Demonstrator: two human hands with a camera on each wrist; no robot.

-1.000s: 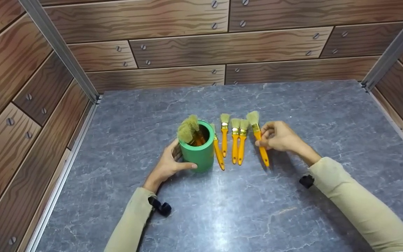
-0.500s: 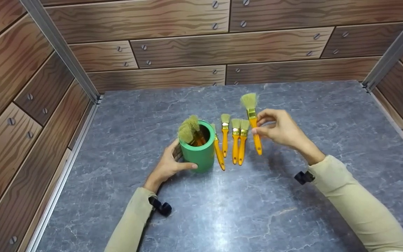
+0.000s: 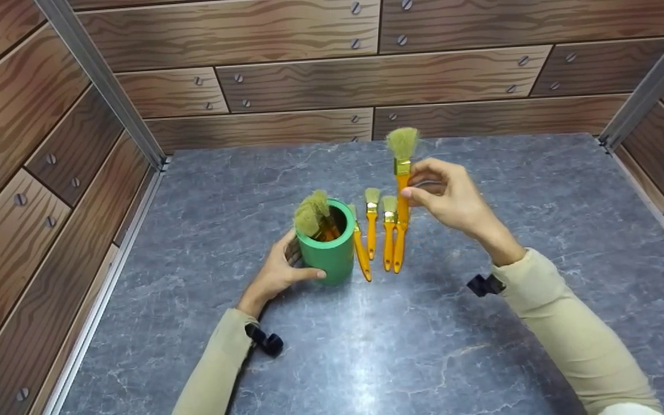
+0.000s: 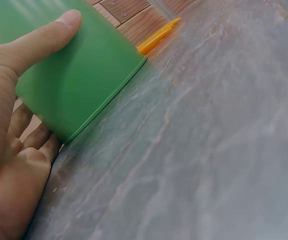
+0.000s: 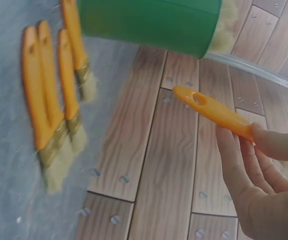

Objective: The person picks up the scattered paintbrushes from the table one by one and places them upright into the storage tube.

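Note:
My left hand (image 3: 274,274) grips a green cylindrical cup (image 3: 329,262), thumb across its front and fingers round the far side. Several paintbrushes (image 3: 309,219) stand in it, bristles up and leaning left over the rim. Raised above the table, my right hand (image 3: 453,199) pinches the orange handle of another paintbrush (image 3: 403,147) between thumb and fingers, bristles pointing up. In the right wrist view the holed end of its handle (image 5: 211,110) points toward the cup. Between cup and right hand several loose paintbrushes (image 3: 371,225) lie in a row, the leftmost partly hidden behind the cup.
The grey marbled table (image 3: 205,219) carries the cup and brushes. Wood-patterned panels (image 3: 309,80) wall it at the back and sides, with metal posts (image 3: 101,86) in the corners. A small black camera (image 3: 485,285) sits at the right wrist.
The right hand has lifted its paintbrush off the table and carried it up and left, turning it more upright. The left hand and the cup stay in place.

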